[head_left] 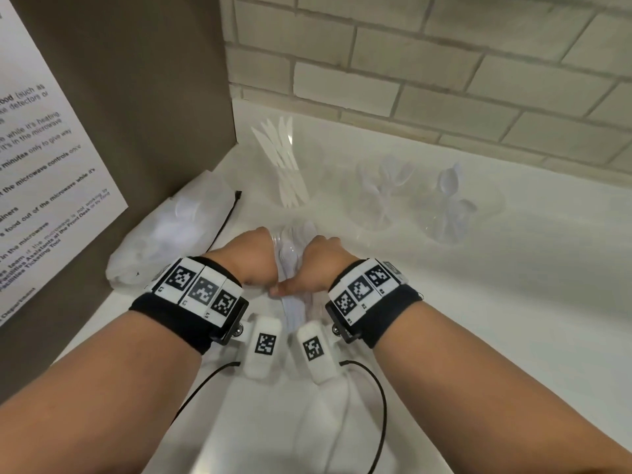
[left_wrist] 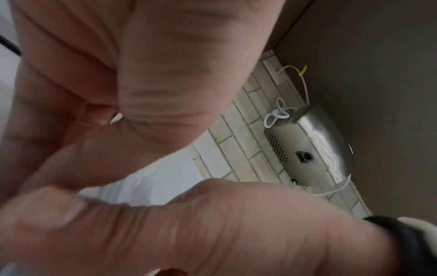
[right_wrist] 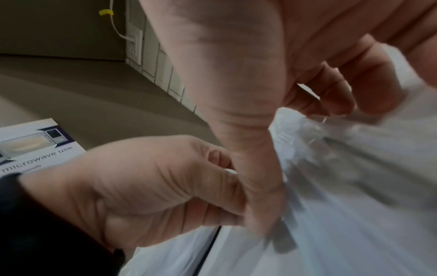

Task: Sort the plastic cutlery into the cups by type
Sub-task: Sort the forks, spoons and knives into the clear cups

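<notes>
Both hands meet over a clear plastic bag of clear cutlery (head_left: 290, 258) at the counter's middle. My left hand (head_left: 258, 261) is curled into a fist on the bag's left side, and my right hand (head_left: 313, 268) pinches its right side. In the right wrist view, the right thumb and fingers (right_wrist: 331, 97) hold the crinkled bag (right_wrist: 354, 186), with the left fist (right_wrist: 153, 186) pressed against the thumb. Three clear cups stand behind. The left cup (head_left: 290, 186) holds white knives. The middle cup (head_left: 379, 200) and right cup (head_left: 451, 210) hold clear pieces whose type I cannot tell.
A second plastic bag of white cutlery (head_left: 171, 234) lies at the left against a brown panel with a microwave notice (head_left: 44, 159). A tiled wall (head_left: 444, 80) backs the white counter (head_left: 513, 302). A steel wall appliance (left_wrist: 314, 145) and an outlet (left_wrist: 274, 67) show in the left wrist view.
</notes>
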Demonstrator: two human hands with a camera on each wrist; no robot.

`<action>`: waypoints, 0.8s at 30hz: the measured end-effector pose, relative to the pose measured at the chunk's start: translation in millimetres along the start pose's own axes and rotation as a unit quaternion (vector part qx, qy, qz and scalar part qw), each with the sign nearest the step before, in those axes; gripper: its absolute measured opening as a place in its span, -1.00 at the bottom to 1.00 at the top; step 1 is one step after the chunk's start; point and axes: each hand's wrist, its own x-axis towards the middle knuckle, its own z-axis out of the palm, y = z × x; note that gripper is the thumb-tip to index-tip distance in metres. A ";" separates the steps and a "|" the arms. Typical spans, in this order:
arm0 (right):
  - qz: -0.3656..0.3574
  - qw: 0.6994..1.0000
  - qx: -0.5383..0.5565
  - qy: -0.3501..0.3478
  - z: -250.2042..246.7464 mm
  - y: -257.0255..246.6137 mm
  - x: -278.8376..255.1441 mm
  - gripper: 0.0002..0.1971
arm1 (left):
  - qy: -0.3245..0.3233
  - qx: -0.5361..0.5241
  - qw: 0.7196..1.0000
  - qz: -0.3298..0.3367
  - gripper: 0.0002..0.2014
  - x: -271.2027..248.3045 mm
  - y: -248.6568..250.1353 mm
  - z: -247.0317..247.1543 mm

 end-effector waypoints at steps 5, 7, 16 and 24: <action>0.021 1.000 0.000 -0.006 -0.9 -6.8 5.0 0.03 | 0.027 0.010 1.000 0.012 0.12 6.2 -2.8 -3.2; 0.009 1.000 -0.019 -0.015 -1.1 -8.7 3.2 -0.02 | 0.015 0.033 0.998 0.057 0.21 6.1 -2.1 -5.6; -0.006 0.999 -0.032 0.015 20.2 -13.9 -10.4 -0.29 | 0.009 0.071 0.990 0.121 -0.15 3.9 -13.2 0.6; 0.017 0.990 0.063 0.125 37.2 -34.5 -14.2 -0.67 | 0.020 -0.043 0.994 0.100 -0.30 -12.1 -16.0 8.5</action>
